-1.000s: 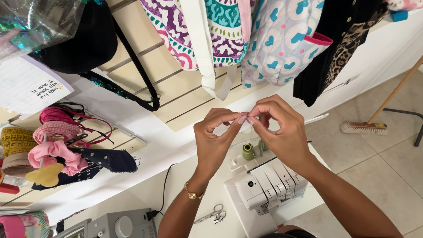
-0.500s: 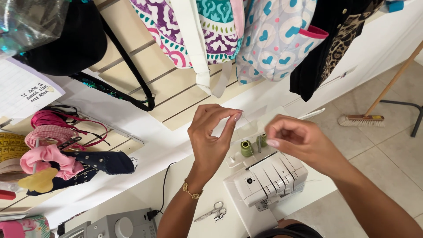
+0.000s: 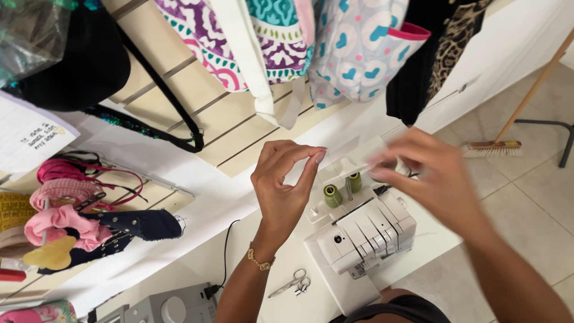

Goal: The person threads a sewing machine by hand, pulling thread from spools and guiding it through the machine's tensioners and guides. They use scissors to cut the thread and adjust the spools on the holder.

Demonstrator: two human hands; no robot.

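My left hand [image 3: 286, 185], with a gold bracelet at the wrist, is raised above the white table [image 3: 197, 263], thumb and forefinger pinched together on a very fine thread that barely shows. My right hand [image 3: 427, 176] is to its right, blurred by motion, fingertips pointing toward the left hand; its grip cannot be made out. Below both hands stands a white overlock sewing machine [image 3: 365, 233] with two olive-green thread spools [image 3: 332, 195] behind it.
Small scissors [image 3: 290, 283] lie on the table left of the machine, near a black cable [image 3: 226, 251] and a grey machine [image 3: 173, 308]. Patterned bags [image 3: 359, 48] hang on the slat wall. Pink headbands [image 3: 60, 221] sit at left. A broom [image 3: 493, 146] leans at right.
The hands were pinched together in front of me. They have since drawn apart, the right hand sweeping to the right while the left stayed roughly in place.
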